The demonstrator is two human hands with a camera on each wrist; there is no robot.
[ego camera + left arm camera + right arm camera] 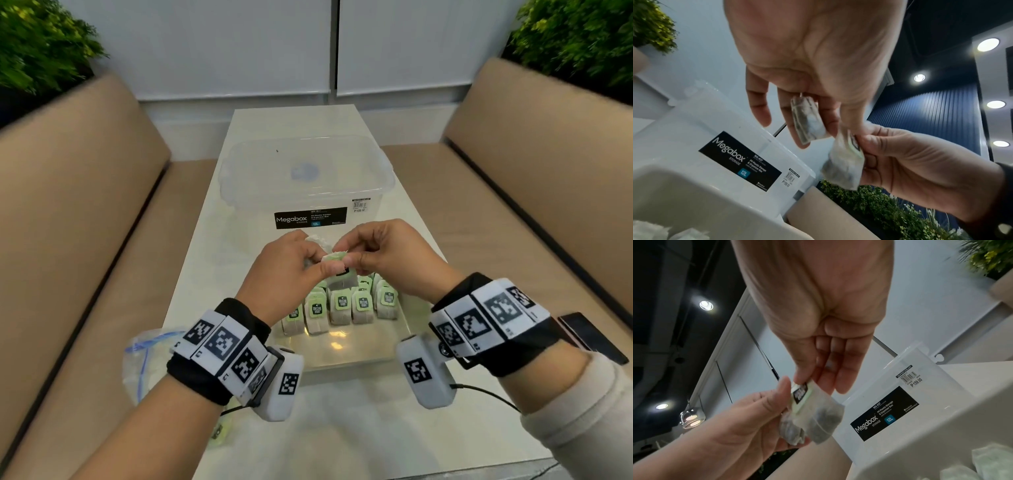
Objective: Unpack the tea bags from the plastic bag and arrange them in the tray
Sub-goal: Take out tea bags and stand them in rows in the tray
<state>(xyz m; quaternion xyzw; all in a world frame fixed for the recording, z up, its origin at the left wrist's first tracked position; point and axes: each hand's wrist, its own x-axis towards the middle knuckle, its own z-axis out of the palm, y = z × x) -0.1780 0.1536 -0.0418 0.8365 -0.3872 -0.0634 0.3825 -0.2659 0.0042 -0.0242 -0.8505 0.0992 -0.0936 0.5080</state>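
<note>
Both hands meet above the clear tray (346, 361), where several green-tagged tea bags (342, 306) stand in rows at its far end. My right hand (346, 253) pinches the top of a tea bag (337, 262) by its green tag (799, 394). My left hand (313, 255) has its thumb on that same bag (844, 162) and holds a second tea bag (807, 120) against its fingers. The plastic bag (144, 363) with a blue zip lies crumpled under my left wrist at the table's left edge.
A clear Megabox storage box (305, 178) stands just behind the tray. A loose green-tagged tea bag (217, 433) lies on the white table by my left forearm. Tan benches flank the table, and a dark phone (589, 337) lies on the right one.
</note>
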